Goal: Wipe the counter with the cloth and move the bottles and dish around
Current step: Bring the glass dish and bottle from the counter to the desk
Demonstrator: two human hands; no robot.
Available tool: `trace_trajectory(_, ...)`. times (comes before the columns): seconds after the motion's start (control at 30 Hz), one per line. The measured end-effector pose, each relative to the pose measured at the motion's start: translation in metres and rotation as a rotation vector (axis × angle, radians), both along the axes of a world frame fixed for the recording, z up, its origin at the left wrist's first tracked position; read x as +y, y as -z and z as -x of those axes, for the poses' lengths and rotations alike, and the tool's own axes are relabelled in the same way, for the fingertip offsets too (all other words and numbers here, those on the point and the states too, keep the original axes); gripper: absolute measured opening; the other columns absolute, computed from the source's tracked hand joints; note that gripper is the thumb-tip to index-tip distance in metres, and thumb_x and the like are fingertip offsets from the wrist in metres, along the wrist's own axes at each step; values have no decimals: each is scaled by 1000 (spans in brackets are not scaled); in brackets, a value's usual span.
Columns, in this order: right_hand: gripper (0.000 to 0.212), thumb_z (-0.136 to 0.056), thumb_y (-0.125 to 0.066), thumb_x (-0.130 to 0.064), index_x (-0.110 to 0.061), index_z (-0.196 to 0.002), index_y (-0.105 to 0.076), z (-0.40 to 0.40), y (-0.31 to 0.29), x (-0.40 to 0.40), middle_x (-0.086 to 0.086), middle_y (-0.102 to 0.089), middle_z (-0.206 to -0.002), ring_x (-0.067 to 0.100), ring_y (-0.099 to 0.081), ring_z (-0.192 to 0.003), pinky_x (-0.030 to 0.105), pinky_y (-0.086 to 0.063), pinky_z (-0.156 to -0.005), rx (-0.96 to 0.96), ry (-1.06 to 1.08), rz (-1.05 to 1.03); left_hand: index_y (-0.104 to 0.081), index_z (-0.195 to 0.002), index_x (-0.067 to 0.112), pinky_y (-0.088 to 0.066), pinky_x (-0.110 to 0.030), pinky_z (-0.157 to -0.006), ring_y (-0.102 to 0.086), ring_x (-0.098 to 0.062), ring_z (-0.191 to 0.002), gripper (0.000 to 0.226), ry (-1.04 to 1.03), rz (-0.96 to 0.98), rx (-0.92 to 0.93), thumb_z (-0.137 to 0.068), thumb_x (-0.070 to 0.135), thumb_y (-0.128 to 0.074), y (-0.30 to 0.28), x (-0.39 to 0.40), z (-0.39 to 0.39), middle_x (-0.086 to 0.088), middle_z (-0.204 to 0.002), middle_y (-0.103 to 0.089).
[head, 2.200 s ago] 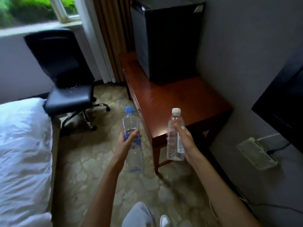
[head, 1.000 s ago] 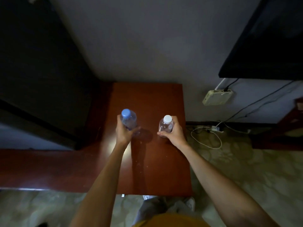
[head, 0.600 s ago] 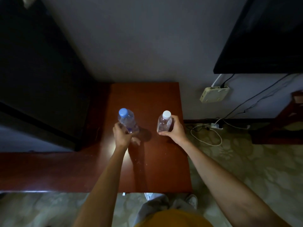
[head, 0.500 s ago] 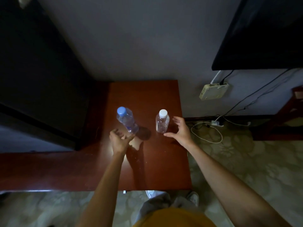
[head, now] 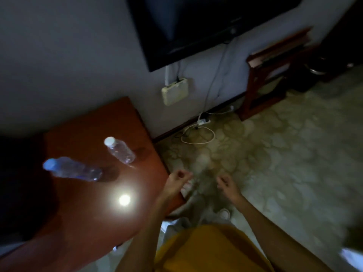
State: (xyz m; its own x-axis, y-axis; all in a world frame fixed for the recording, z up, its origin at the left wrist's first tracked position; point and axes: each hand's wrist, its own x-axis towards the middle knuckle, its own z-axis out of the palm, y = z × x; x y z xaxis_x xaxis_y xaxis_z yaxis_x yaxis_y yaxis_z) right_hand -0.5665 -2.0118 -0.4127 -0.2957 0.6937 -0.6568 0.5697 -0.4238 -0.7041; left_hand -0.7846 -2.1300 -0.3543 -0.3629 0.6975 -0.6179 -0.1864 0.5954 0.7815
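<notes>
Blurred: both bottles (head: pixel 119 150) on counter (head: pixel 94 203); hands (head: pixel 177 181) empty.

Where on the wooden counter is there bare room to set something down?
The near part of the counter, around the lamp glare, is bare. So is the far corner by the wall. The blue-capped bottle and white-capped bottle crowd the middle.

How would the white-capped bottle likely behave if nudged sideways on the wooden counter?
The white-capped bottle looks clear and mostly empty, so probably light. Standing tall and narrow on the glossy counter, it would likely tip rather than slide. Once down, its round body would probably roll.
</notes>
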Motion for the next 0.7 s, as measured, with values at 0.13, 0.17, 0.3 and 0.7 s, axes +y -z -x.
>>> trace_trajectory(0.13, 42, -102, -56, -46, -13, -129, -54, -112, 14, -10, 11, -67, -122, 27, -67, -107, 35, -60, -86, -77, 150, 163, -62, -118, 2, -58, -28, -57, -68, -13, -66, 40, 253, 168, -5, -99, 37, -66, 31, 70, -58, -7, -94, -69)
trace_trajectory(0.17, 52, -96, -56, -59, -19, -130, -53, -142, 26, -12, 10, -68, -125, 27, -68, -109, 44, -59, -93, -111, 181, 193, -62, -115, 3, -58, -28, -56, -66, -13, -64, 41, 316, 210, -10, -100, 41, -65, 37, 81, -72, -5, -91, -68)
trace_trajectory(0.3, 47, -103, -53, -51, -13, -128, -53, -229, 19, -30, 12, -69, -119, 29, -71, -103, 43, -56, -84, -142, 367, 235, -60, -122, 10, -57, -31, -61, -64, -23, -81, 44, 461, 281, 52, -99, 47, -61, 48, 113, -118, -12, -107, -67)
trace_trajectory(0.7, 62, -104, -43, -58, -7, -138, -52, -346, 39, -17, 14, -70, -118, 28, -70, -103, 38, -55, -77, -70, 784, 428, -64, -116, 17, -50, -34, -63, -63, -17, -80, 39, 748, 654, 119, -105, 51, -48, 50, 185, -172, -4, -103, -68)
